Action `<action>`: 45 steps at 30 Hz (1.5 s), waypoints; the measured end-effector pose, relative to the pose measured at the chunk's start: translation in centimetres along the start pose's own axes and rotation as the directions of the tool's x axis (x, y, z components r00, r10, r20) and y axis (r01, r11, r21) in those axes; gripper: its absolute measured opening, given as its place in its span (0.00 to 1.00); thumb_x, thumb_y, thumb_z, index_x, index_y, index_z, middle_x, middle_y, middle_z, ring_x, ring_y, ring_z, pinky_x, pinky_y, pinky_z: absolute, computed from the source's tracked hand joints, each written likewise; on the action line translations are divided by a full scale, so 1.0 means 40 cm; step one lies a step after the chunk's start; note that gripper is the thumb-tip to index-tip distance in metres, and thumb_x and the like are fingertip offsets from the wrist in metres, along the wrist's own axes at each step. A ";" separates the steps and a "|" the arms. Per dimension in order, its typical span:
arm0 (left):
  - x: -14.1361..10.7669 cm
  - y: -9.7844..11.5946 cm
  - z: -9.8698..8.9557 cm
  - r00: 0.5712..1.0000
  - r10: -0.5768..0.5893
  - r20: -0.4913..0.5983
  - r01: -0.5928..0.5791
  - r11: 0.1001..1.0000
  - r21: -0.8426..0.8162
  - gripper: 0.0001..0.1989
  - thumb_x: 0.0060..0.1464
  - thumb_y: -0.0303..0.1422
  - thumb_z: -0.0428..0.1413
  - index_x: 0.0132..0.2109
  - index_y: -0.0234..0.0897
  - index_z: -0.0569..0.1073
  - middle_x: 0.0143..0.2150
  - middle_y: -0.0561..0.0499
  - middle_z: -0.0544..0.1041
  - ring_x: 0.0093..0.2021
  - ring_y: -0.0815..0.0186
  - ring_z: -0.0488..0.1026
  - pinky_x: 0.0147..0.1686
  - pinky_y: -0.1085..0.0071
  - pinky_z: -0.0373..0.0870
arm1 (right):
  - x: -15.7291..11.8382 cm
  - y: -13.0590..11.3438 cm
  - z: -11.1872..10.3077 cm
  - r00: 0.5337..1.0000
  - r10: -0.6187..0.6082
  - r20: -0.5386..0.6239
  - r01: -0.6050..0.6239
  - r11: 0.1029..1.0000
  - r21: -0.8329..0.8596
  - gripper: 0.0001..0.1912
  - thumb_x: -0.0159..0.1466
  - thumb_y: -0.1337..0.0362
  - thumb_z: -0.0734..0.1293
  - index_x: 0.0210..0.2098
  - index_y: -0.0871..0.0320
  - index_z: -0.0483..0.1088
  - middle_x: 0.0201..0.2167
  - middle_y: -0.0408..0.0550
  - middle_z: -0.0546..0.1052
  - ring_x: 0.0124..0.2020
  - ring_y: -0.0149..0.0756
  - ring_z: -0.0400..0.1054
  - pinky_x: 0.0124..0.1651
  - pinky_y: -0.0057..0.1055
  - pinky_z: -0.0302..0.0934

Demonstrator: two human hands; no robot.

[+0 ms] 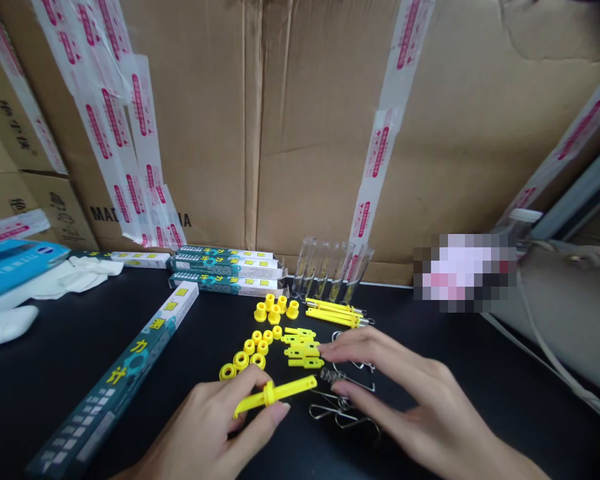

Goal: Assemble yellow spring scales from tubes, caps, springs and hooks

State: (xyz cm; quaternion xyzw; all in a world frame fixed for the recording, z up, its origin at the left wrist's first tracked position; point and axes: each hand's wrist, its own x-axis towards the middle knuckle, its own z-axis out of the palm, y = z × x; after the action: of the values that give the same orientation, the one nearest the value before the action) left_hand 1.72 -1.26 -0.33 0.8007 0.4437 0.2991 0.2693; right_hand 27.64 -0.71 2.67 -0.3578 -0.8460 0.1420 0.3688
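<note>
1. Small yellow parts on the tabletop (pixel 530 400) seem grouped by kind, prob. for easy finding: caps (pixel 275 315), rings (pixel 241 366), tabs (pixel 305 362). Tubes (pixel 325 270) stand by the back edge, maybe to leave the middle free; boxes (pixel 225 267) lie left of them, near same edge.
2. L hand (pixel 215 427): thumb + index pinch the rod (pixel 293 388) near its collar, gap only approx. rod's thickness. Prob. held so that its far end, toward R hand (pixel 405 387), can be reached.
3. R hand: thumb + index are spread half-wide about the spring (pixel 333 375), w/ wires (pixel 321 414) below. Nothing looks gripped; if thumb touches spring, cannot tell.
4. Rod is over the tabletop, nearer than tabs; front edge not visible.
</note>
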 end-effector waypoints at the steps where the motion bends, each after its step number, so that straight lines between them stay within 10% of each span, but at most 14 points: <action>1: 0.001 0.000 0.001 1.000 0.006 -0.007 -0.006 1.000 0.000 0.10 0.65 0.40 0.51 0.39 0.42 0.73 0.27 0.59 0.76 0.24 0.72 0.76 0.23 0.84 0.66 | 0.002 0.016 -0.011 0.999 0.007 0.035 -0.006 1.000 -0.030 0.13 0.69 0.69 0.68 0.51 0.49 0.71 0.45 0.44 0.80 0.49 0.37 0.74 0.51 0.31 0.71; 8: 0.004 -0.005 0.004 1.000 -0.004 0.011 0.004 1.000 0.029 0.09 0.66 0.40 0.50 0.40 0.43 0.72 0.26 0.60 0.71 0.22 0.72 0.70 0.22 0.81 0.61 | -0.003 0.071 -0.034 0.952 0.146 0.270 -0.091 0.974 -0.206 0.09 0.69 0.59 0.69 0.47 0.52 0.73 0.44 0.47 0.78 0.49 0.43 0.72 0.52 0.41 0.69; 14: -0.004 0.001 0.001 0.997 -0.071 0.044 0.066 0.994 0.091 0.12 0.69 0.39 0.41 0.48 0.46 0.68 0.23 0.62 0.61 0.18 0.69 0.64 0.20 0.76 0.55 | 0.005 0.074 -0.042 0.967 0.190 0.172 -0.141 0.955 -0.261 0.08 0.73 0.62 0.62 0.48 0.50 0.73 0.42 0.47 0.77 0.42 0.40 0.75 0.45 0.38 0.70; 23: -0.017 0.001 0.002 0.979 0.107 -0.171 -0.093 0.992 0.089 0.15 0.68 0.33 0.41 0.42 0.46 0.72 0.28 0.58 0.75 0.25 0.67 0.73 0.29 0.77 0.68 | 0.010 0.077 -0.045 0.991 0.131 0.022 -0.104 0.866 -0.489 0.12 0.73 0.65 0.59 0.44 0.55 0.75 0.37 0.50 0.80 0.36 0.43 0.78 0.37 0.39 0.73; 28: -0.011 -0.001 -0.015 0.996 0.089 -0.022 -0.088 0.996 0.032 0.16 0.67 0.31 0.39 0.36 0.43 0.69 0.30 0.56 0.74 0.29 0.67 0.74 0.31 0.76 0.70 | 0.010 0.087 -0.049 0.994 0.113 -0.008 -0.097 0.821 -0.562 0.14 0.73 0.65 0.57 0.44 0.57 0.74 0.35 0.51 0.80 0.34 0.44 0.79 0.34 0.40 0.74; 45: -0.019 -0.005 0.010 0.992 0.085 -0.094 -0.065 0.979 0.194 0.16 0.67 0.40 0.50 0.30 0.42 0.68 0.22 0.59 0.72 0.20 0.70 0.72 0.24 0.80 0.66 | 0.008 0.073 -0.037 1.000 -0.004 0.003 0.005 0.810 -0.587 0.10 0.72 0.69 0.60 0.44 0.58 0.74 0.38 0.53 0.82 0.43 0.50 0.73 0.44 0.49 0.65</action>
State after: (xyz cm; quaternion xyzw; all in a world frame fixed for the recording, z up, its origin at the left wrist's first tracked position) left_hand 1.57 -1.88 -0.93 0.8228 0.4529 0.3054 0.1569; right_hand 30.02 1.52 2.38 -0.4520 -0.8498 -0.1263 0.2400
